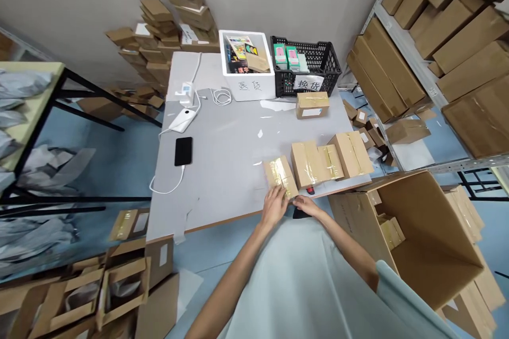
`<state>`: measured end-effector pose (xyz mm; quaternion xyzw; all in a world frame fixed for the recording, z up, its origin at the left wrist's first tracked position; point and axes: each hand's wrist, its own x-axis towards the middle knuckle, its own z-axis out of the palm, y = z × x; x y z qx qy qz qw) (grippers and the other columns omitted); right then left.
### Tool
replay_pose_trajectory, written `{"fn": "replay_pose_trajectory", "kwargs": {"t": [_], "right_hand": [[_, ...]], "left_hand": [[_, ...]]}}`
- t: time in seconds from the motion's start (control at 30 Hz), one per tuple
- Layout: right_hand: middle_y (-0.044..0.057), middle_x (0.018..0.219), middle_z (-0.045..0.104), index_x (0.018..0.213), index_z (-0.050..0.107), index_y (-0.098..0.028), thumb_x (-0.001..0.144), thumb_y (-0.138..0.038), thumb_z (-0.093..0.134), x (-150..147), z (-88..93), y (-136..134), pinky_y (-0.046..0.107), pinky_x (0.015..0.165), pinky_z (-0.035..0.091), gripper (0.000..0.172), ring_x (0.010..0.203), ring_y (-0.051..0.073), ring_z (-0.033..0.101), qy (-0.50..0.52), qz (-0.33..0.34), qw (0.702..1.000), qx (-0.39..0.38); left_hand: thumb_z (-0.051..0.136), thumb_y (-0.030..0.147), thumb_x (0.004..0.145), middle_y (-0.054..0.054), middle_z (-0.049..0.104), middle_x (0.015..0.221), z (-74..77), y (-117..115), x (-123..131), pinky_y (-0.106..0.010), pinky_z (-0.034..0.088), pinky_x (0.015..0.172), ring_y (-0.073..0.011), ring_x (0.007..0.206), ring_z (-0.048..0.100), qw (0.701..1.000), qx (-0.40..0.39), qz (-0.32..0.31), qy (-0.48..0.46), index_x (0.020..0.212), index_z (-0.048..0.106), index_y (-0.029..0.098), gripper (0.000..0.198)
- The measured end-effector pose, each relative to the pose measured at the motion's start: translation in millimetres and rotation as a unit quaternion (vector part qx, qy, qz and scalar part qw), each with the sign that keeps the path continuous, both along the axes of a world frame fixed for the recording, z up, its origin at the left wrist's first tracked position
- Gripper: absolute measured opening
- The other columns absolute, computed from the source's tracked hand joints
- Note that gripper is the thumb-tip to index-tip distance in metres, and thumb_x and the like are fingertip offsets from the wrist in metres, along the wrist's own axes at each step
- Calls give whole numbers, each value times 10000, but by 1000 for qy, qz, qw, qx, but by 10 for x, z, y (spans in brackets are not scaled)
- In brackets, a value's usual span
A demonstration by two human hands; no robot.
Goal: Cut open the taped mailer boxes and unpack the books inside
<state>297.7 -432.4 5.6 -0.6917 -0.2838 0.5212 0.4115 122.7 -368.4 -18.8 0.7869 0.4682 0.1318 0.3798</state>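
My left hand (pixel 275 202) lies on the near end of a small cardboard box (pixel 280 170) sealed with shiny tape, its fingers stretched over the top. The box sits slightly turned at the table's front edge. Close by on the right, my right hand (pixel 307 205) is closed at the box's near corner, just off the table edge. Under its fingers shows a black object (pixel 300 213), too hidden to name. Right of the box stand more taped cartons, a medium one (pixel 307 163), a small one (pixel 331 162) and a taller one (pixel 352 154). A small red and black item (pixel 310 190) lies before them.
On the grey table (pixel 222 169) are a phone (pixel 183 151), a white power bank (pixel 183 120) and cables. A white bin (pixel 252 85), a black crate (pixel 306 71) and another carton (pixel 312 105) stand at the back. A large open carton (pixel 429 228) is at my right.
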Motion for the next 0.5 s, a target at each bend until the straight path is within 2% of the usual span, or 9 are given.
{"fn": "replay_pose_trajectory", "kwargs": {"t": [0.07,0.13,0.17,0.23,0.33,0.4,0.5], "right_hand": [[32,793,788,756,719,-243,820,-402,830,251,9,-112,396,838,639,205,822,257,764,-5,4,1000,-10],[92,960,838,886,765,-231,882,-492,775,538,31,-208,431,954,639,261,941,289,785,-69,-31,997,11],[124,1064,844,987,782,-223,918,-547,735,684,33,-239,442,982,636,335,998,301,786,-119,-53,991,25],[185,1263,811,1204,774,-192,957,-655,655,946,-11,-250,457,967,645,539,1050,315,782,-217,-80,972,39],[245,1430,737,1404,706,-141,937,-747,597,1183,-224,-145,488,951,660,772,980,306,789,-263,-39,964,7],[261,1461,722,1465,678,-129,950,-746,576,1217,-422,-41,506,989,661,810,966,305,795,-256,9,967,-9],[262,1460,730,1550,632,-127,1025,-665,541,1146,-688,88,520,1032,662,757,1112,348,797,-278,61,959,7]], "left_hand": [[560,359,1069,-209,480,1804,-164,-41,-44,-553,328,1432,-385,1734,380,998,-23,54,7,1597,621,171,563],[657,398,1042,-272,309,1878,-295,-38,-81,-558,272,1454,-423,1785,256,989,-59,136,10,1702,478,98,747],[724,422,1016,-299,269,1884,-343,-23,-93,-566,272,1452,-445,1785,245,980,-90,178,7,1734,412,78,856],[861,453,945,-321,346,1842,-407,18,-101,-587,381,1400,-470,1713,403,948,-193,252,-16,1770,329,104,1042],[972,486,887,-275,647,1600,-452,54,-78,-565,632,1171,-393,1320,780,867,-381,309,-92,1756,344,182,1114],[1012,475,864,-230,742,1426,-474,43,-46,-509,699,1048,-313,1079,849,817,-448,333,-147,1696,428,187,1057],[1065,362,816,-167,759,1335,-511,2,-7,-452,712,1038,-248,1007,850,777,-448,389,-209,1595,524,201,962]]}}
